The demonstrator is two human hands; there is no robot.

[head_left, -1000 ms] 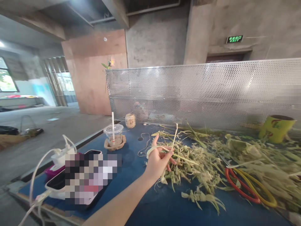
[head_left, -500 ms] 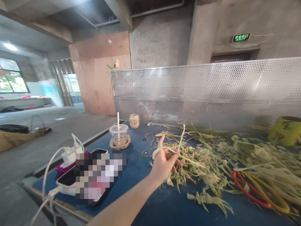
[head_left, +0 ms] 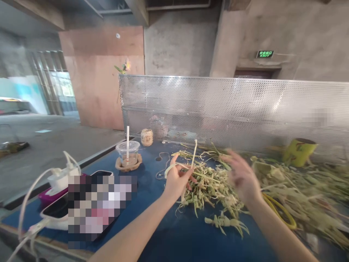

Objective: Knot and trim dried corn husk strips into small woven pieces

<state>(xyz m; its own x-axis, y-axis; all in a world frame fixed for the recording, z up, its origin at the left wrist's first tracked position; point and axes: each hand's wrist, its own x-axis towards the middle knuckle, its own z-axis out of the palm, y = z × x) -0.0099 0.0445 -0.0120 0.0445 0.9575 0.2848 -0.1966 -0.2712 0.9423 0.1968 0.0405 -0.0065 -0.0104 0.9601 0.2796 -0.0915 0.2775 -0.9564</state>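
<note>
My left hand (head_left: 176, 182) is closed in a pinch on a thin pale stalk (head_left: 194, 154) that points upward. A pale husk-like strip (head_left: 170, 169) loops over the same hand. Just beyond and to the right spreads a heap of dried greenish plant strips (head_left: 218, 189). Over the right side of this heap is my right hand (head_left: 242, 176), blurred by motion, its fingers stretched out and nothing visible in them. A yellow loop handle (head_left: 280, 211) pokes out beside the right forearm, which covers the red one.
On the blue table (head_left: 169, 233) at left lie phones, partly pixelated, by a white charger (head_left: 61, 178) with cables. Behind them are a plastic cup (head_left: 127, 151) with a straw and a small jar (head_left: 147, 137). A yellow-green can (head_left: 300, 152) stands before the perforated metal panel (head_left: 191, 105).
My right hand has come into view from the right, over the plant heap. My left hand keeps its pinch on the stalk. The whole view has shifted to the right.
</note>
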